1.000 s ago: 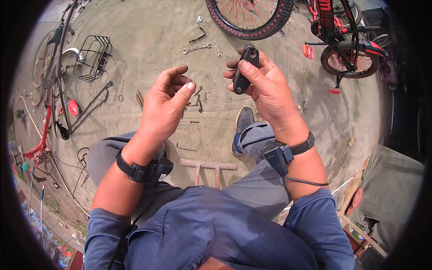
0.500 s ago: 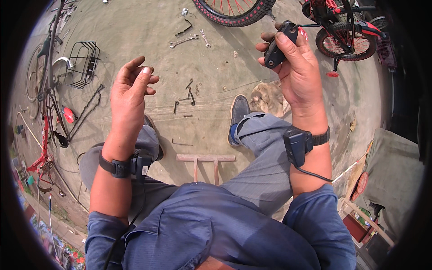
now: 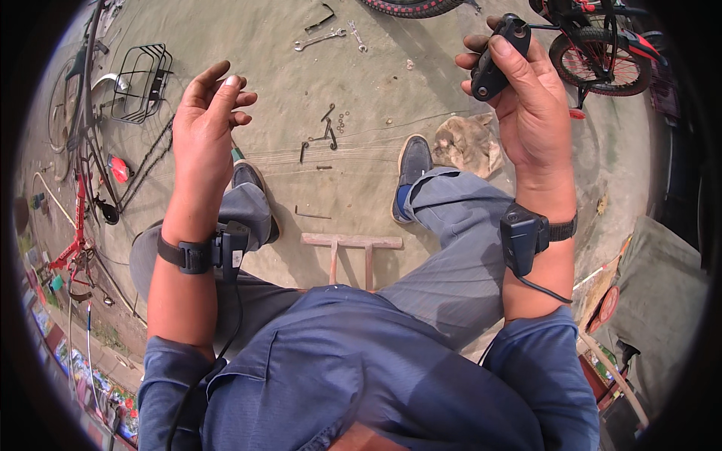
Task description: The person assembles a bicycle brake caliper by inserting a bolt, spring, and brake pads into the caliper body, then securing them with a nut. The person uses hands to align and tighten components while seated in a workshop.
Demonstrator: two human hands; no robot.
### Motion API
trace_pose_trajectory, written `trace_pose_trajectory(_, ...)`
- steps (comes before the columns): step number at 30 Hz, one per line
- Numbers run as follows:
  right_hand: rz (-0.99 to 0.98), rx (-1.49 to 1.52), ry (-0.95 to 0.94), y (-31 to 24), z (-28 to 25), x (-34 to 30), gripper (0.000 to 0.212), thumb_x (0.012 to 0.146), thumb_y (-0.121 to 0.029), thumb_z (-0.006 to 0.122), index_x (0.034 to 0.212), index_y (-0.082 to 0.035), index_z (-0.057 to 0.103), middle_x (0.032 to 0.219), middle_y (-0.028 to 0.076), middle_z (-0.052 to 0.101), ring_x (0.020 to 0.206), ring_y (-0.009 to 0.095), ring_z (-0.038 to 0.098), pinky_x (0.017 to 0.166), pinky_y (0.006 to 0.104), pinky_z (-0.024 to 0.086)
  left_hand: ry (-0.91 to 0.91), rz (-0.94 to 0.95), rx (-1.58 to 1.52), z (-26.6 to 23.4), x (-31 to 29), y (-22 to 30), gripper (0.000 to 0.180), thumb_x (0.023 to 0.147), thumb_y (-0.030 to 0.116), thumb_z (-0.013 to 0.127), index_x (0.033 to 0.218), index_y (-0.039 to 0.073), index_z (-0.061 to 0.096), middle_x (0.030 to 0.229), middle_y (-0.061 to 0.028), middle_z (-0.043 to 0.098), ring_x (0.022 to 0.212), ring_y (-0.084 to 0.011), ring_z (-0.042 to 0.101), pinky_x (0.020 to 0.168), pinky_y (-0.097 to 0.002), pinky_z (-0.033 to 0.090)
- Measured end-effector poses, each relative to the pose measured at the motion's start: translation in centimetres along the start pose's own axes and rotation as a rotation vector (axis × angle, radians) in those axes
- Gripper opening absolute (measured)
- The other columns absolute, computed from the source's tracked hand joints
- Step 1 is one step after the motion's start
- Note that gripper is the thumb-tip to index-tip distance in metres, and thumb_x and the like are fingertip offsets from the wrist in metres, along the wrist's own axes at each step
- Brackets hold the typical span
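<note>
Your right hand (image 3: pixel 538 113) grasps a black oblong tool (image 3: pixel 490 74), seen above the tan rag (image 3: pixel 465 144) and slightly to its right; your left hand (image 3: pixel 207 120), loosely curled around nothing, is well left of that rag, and two wrenches (image 3: pixel 320 39) lie beyond it, to the left

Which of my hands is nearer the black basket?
Left: your left hand is just right of the basket; your right hand, holding a black tool, is much farther right.
</note>
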State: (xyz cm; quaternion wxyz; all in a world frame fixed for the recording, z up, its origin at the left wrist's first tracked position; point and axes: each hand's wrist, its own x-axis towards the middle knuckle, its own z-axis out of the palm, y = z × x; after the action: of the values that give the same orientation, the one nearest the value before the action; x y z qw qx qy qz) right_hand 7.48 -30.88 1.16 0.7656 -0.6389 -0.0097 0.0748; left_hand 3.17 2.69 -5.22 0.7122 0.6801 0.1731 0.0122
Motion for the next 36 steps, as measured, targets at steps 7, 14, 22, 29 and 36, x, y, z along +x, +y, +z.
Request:
trace_pose_trajectory(7, 0.015, 0.018, 0.101, 0.0, 1.1, -0.3, 0.037, 0.093, -0.014, 0.071, 0.124, -0.003, 0.054, 0.103, 0.010, 0.068, 0.090, 0.022, 0.069, 0.083, 0.0305, 0.053, 0.014, -0.002, -0.020, -0.7, 0.0, -0.4, 0.042, 0.100, 0.016, 0.064, 0.135, -0.004, 0.052, 0.116, -0.0140, 0.063, 0.094, -0.0172, 0.068, 0.071, -0.0237, 0.052)
trace_pose_trajectory(14, 0.009, 0.009, 0.060, -0.2, 1.6, -0.7, 0.039, 0.093, -0.013, 0.069, 0.127, -0.001, 0.053, 0.101, 0.011, 0.068, 0.090, 0.021, 0.069, 0.083, 0.0304, 0.053, -0.169, 0.006, 0.507, -0.7, 0.4, -4.2, 0.029, 0.098, 0.017, 0.065, 0.122, 0.001, 0.063, 0.107, -0.0073, 0.066, 0.089, -0.0158, 0.068, 0.072, -0.0278, 0.052)
trace_pose_trajectory(22, -0.006, -0.020, 0.053, -1.2, 2.3, -1.9, 0.051, 0.089, -0.018, 0.075, 0.129, 0.002, 0.051, 0.101, 0.013, 0.068, 0.089, 0.023, 0.069, 0.082, 0.0317, 0.055, -1.008, 0.069, 1.560, 1.9, -2.2, -16.4, 0.020, 0.086, 0.007, 0.062, 0.105, 0.004, 0.068, 0.113, -0.0152, 0.058, 0.107, -0.0337, 0.063, 0.089, -0.0430, 0.054)
trace_pose_trajectory(29, 0.089, -0.265, -0.080, -1.7, -1.3, -0.3, 0.084, 0.094, -0.044, 0.067, 0.146, 0.011, 0.032, 0.119, 0.022, 0.062, 0.101, 0.025, 0.068, 0.067, 0.0267, 0.061, -1.350, 0.045, 1.639, 2.2, 0.3, -23.2, 0.027, 0.086, 0.007, 0.061, 0.111, 0.004, 0.070, 0.127, -0.0152, 0.054, 0.115, -0.0326, 0.060, 0.090, -0.0423, 0.055)
trace_pose_trajectory(36, 0.261, -0.122, 0.000, -0.5, -1.8, 1.3, 0.104, 0.088, -0.058, 0.070, 0.147, 0.015, 0.024, 0.110, 0.019, 0.056, 0.087, 0.023, 0.063, 0.060, 0.0219, 0.054, -1.408, -0.028, 1.657, 1.2, 1.2, -27.5, 0.038, 0.090, 0.010, 0.054, 0.127, 0.009, 0.063, 0.136, -0.0119, 0.048, 0.118, -0.0310, 0.056, 0.091, -0.0425, 0.053)
